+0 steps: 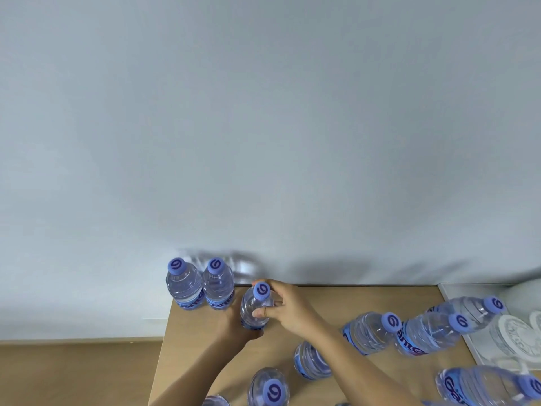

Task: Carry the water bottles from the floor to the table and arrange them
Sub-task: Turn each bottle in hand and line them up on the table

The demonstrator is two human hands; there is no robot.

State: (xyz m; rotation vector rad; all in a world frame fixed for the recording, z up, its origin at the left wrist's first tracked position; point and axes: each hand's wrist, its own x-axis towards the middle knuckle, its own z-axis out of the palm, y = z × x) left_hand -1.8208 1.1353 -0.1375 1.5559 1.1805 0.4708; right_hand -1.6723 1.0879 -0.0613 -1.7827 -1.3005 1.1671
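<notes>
Hands, my left (pixel 234 326) and right (pixel 285 306), both grasp one bottle (pixel 255 309) near the worktop's (pixel 187 347) eleven o'clock corner, two bottles (pixel 202 284) beside.

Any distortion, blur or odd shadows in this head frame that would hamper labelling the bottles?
Head view: wide-angle bending makes the bottles on the right splay outward; the bottle at the lower right edge is smeared and cropped. Light is soft and even; faint shadows and watery glints fall on the wall behind the two standing bottles. The held bottle stays fairly sharp.
</notes>
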